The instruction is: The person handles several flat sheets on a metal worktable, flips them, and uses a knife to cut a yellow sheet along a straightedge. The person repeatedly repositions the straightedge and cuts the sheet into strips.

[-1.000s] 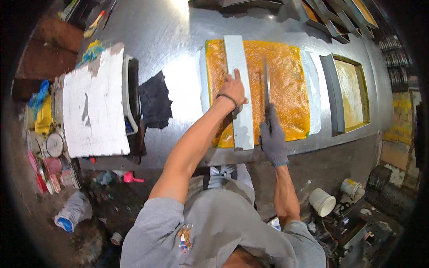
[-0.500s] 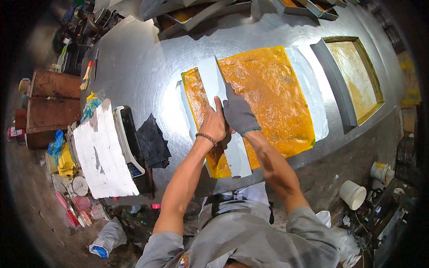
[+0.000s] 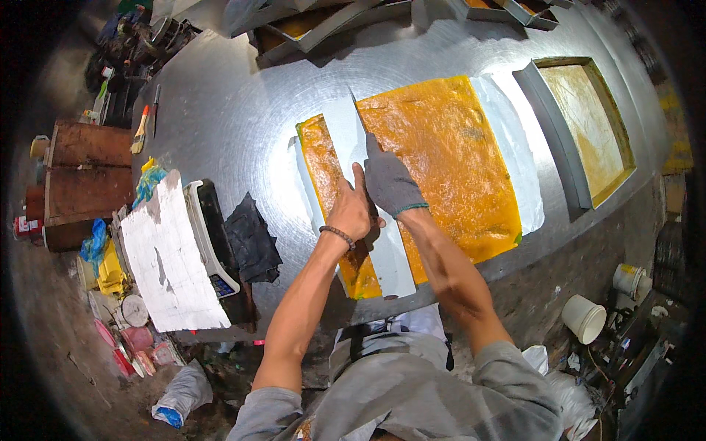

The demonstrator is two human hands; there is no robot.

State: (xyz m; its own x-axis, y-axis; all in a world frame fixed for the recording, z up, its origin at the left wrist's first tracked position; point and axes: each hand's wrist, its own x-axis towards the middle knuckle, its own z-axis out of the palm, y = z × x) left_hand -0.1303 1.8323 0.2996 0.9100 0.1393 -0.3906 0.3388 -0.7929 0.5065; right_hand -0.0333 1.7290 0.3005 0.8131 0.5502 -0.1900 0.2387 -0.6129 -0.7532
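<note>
An orange, glossy sheet (image 3: 456, 176) lies on pale backing (image 3: 515, 154) on the metal table. A pale grey straight strip (image 3: 393, 266) lies lengthwise over its left part. My bare left hand (image 3: 348, 208) grips the strip across its width, index finger stretched along it. Close beside it, my gloved right hand (image 3: 390, 181) is closed on a long knife (image 3: 372, 143) along the strip's right edge; its blade is largely hidden. To the left are a black scrap (image 3: 251, 235) and a scale (image 3: 213, 268) partly under a white board (image 3: 165, 261).
A metal tray (image 3: 581, 132) stands at the right, with more trays (image 3: 301, 29) at the back. A brush (image 3: 140, 131) lies at the table's left. Brown boxes (image 3: 84, 191) stand beyond that edge. A white bucket (image 3: 583, 318) stands on the floor at the lower right.
Since a second ago the view has shifted. My right hand has moved next to my left, along the strip's edge; over the last half second both have barely moved.
</note>
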